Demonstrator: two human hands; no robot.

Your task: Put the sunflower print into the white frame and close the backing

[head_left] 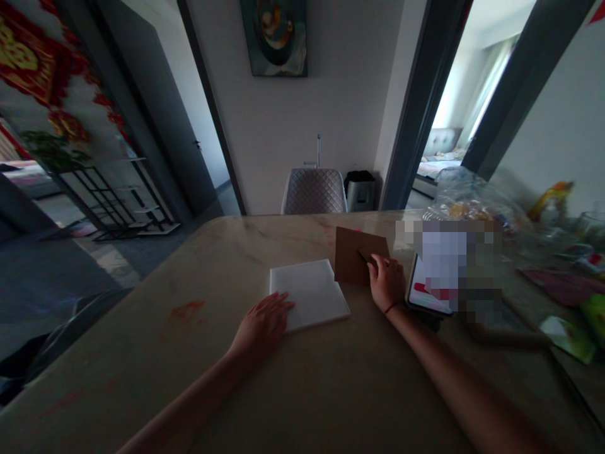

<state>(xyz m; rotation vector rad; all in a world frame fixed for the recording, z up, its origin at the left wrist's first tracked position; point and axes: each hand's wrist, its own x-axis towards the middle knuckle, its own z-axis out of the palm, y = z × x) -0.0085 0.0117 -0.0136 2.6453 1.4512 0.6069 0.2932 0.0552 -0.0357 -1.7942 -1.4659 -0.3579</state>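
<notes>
My left hand lies flat, fingers stretched out, on the left side of a thin white rectangular block, perhaps a pad of paper or a board. Just beyond its right corner is a flat brown square sheet, like cardboard. Over the right part of this sheet is my right hand, its fingers closed around a slim dark pen-like thing. Its exact kind is too small to tell. A red cord circles my right wrist.
A phone with a lit screen leans upright right of my right hand, partly blurred out. Clear plastic bags and packets crowd the table's right side. Past the far edge of the table stand a quilted chair and a bin.
</notes>
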